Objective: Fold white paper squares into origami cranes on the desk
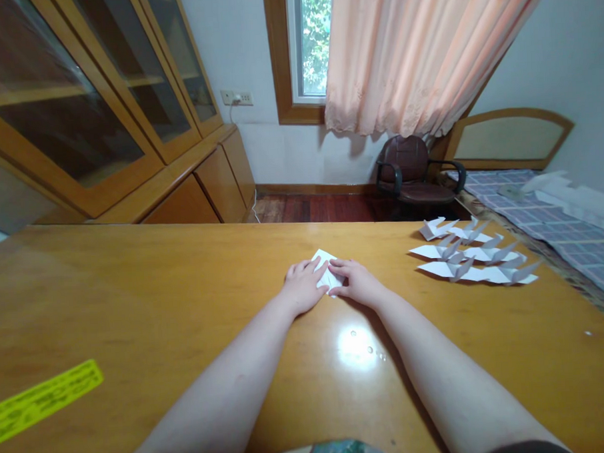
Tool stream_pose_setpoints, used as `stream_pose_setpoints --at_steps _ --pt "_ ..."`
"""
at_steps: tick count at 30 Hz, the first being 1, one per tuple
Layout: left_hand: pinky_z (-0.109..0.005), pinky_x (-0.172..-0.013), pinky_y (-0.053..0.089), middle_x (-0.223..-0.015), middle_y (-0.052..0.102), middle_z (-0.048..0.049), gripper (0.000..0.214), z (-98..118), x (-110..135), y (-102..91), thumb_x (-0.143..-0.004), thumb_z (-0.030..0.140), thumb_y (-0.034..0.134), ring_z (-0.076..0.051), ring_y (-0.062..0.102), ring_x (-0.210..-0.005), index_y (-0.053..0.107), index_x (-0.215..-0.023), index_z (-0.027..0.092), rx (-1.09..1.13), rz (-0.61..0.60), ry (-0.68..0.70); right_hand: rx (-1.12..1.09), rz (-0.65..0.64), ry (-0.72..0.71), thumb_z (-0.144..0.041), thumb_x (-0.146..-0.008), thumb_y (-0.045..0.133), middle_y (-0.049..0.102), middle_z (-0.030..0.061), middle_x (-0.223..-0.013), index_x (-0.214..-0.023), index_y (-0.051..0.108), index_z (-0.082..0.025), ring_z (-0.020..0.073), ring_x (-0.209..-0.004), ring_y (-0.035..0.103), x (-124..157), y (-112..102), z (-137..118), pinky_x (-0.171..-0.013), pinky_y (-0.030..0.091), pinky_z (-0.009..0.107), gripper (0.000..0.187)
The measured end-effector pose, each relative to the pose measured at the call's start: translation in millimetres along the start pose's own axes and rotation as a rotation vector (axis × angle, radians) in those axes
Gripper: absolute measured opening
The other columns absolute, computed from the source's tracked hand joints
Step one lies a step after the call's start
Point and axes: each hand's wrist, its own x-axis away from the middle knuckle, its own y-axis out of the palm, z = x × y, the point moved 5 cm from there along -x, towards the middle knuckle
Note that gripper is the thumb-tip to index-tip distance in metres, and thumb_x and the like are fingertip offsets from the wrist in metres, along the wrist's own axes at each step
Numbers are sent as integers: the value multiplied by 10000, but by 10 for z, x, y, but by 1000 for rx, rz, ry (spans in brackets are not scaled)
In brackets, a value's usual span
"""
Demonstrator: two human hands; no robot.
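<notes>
A small piece of folded white paper [326, 257] lies on the wooden table, one corner pointing away from me. My left hand [304, 286] rests on its left side with the fingers stretched out over it. From the right, my right hand [355, 281] touches the paper, thumb near the bottom corner and fingers on the upper right edge. Part of the paper is hidden under both hands. Several folded white paper cranes [451, 269] stand in rows on the table to the right of my hands.
The wooden table [150, 300] spans the view. A yellow strip with dark print [49, 398] lies at its left front. Beyond the far edge are a glass-door cabinet [179, 158], a dark armchair [412, 171] and a bed [572, 221]. A tiny white scrap [587, 333] lies far right.
</notes>
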Motion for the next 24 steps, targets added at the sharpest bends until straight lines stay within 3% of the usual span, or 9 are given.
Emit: stream_pose_setpoints --at_steps 3,8,11,19,24 --pt "-520 -1103 199 -1548 263 -31 650 -52 -30 2 -861 491 430 -315 271 -1366 252 -1464 327 -1 82 -98 5 -8 25 -465 -688 755 479 148 -1396 -1287 566 -201 299 -1292 446 4 -5 -10 -1109 274 496 682" --pt "-581 -1120 122 -1543 253 -117 747 -310 -58 -25 -834 586 404 -368 139 -1422 239 -1477 242 17 180 -414 39 -37 30 -467 -714 735 453 133 -1420 -1264 588 -241 304 -1299 436 13 -3 -19 -1111 252 521 613" --pt "-585 -1121 133 -1536 266 -127 777 -396 -54 -55 -814 639 399 -376 135 -1423 301 -1460 219 38 200 -487 67 -64 9 -468 -743 709 442 135 -1427 -1236 611 -269 311 -1313 417 13 0 -34 -1096 256 540 540" --pt "-553 -1132 151 -1400 501 -40 352 -307 -91 -106 -845 388 500 -311 237 -1404 644 -1156 310 132 306 -351 92 -102 -24 -455 -786 674 446 100 -1429 -1136 666 -347 294 -1350 367 19 4 -66 -1084 238 551 366" --pt "-522 -1130 206 -1308 581 -63 320 -263 -104 -84 -826 349 538 -304 353 -1346 635 -1104 225 259 335 -273 52 -76 -70 -462 -789 668 488 83 -1402 -1118 675 -356 295 -1329 394 34 -5 -80 -1078 231 565 346"
